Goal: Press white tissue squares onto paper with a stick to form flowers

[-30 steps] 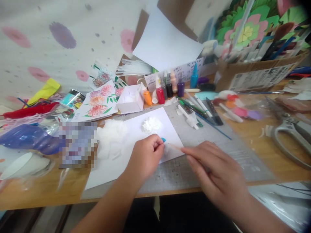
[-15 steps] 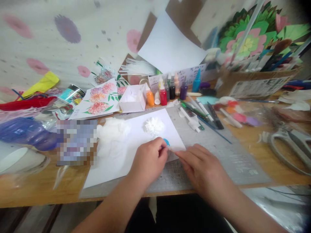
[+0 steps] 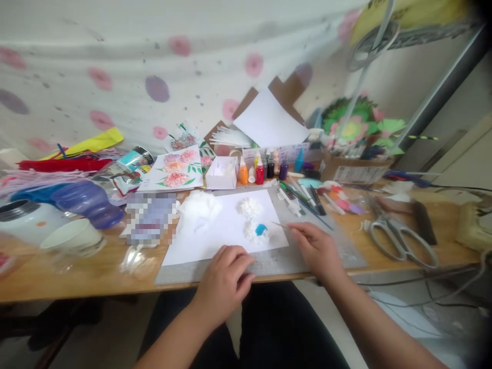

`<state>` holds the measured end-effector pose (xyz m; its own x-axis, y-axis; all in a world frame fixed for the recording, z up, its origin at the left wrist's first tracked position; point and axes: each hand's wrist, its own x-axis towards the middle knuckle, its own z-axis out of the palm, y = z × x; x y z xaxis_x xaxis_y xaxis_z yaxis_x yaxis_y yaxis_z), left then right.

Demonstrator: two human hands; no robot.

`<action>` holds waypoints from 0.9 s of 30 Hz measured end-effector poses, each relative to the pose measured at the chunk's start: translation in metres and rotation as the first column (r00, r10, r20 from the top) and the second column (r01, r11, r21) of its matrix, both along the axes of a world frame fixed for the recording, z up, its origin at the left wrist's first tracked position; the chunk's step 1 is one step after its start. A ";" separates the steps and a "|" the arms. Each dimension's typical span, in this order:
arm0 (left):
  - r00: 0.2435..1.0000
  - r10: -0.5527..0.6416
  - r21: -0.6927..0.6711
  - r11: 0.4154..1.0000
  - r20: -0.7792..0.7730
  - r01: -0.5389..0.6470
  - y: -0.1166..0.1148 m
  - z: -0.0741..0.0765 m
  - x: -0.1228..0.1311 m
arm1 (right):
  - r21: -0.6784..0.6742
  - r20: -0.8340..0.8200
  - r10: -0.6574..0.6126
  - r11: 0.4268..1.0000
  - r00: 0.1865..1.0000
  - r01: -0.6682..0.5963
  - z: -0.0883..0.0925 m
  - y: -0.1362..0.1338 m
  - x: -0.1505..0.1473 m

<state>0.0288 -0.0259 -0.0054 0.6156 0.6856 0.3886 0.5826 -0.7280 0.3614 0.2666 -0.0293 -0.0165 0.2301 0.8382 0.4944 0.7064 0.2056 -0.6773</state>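
Observation:
In my right hand (image 3: 317, 248) a thin wooden stick (image 3: 280, 224) is pinched, its tip pointing left over a white paper sheet (image 3: 226, 246). Close to that tip lies a bright blue patch (image 3: 261, 229) beside a small white fluffy clump (image 3: 249, 231). A larger ruffled white clump (image 3: 249, 206) sits just behind. My left hand (image 3: 230, 269) rests by the near edge of the sheet, fingers loosely bent, thumb apart, with nothing visible in it. A pile of white cotton-like fluff (image 3: 200, 209) covers the sheet's left part.
Small colour bottles (image 3: 260, 171) stand behind the sheet beside a white box (image 3: 222, 173). Pens and brushes (image 3: 303, 199) lie on the grey mat (image 3: 338, 241). Large scissors (image 3: 402, 241) rest at right. A paper cup (image 3: 73, 238) and a purple bottle-like item (image 3: 86, 202) are at left.
My hands have moved apart: the left came back to the sheet's near edge, the right shifted right with the stick. The blue patch is now uncovered. The head view has tilted up.

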 end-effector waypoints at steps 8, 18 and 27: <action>0.982 0.059 0.205 0.979 -0.179 -0.021 -0.028 -0.019 -0.022 | 0.038 0.193 -0.035 0.999 0.981 0.028 -0.018 0.002 0.004; 0.973 0.071 0.243 0.970 -0.221 -0.015 -0.030 -0.018 -0.053 | 0.074 0.504 -0.026 0.997 0.863 -0.013 -0.032 -0.016 -0.017; 0.854 0.418 0.356 0.884 -0.310 -0.303 -0.011 -0.028 -0.092 | 0.224 0.735 -0.099 0.969 0.671 -0.103 -0.031 -0.034 -0.030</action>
<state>-0.0628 -0.0374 -0.0338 0.4820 0.7816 0.3959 0.8711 -0.4759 -0.1210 0.2370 -0.0638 -0.0470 -0.2950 0.6777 0.6735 0.9501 0.2826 0.1318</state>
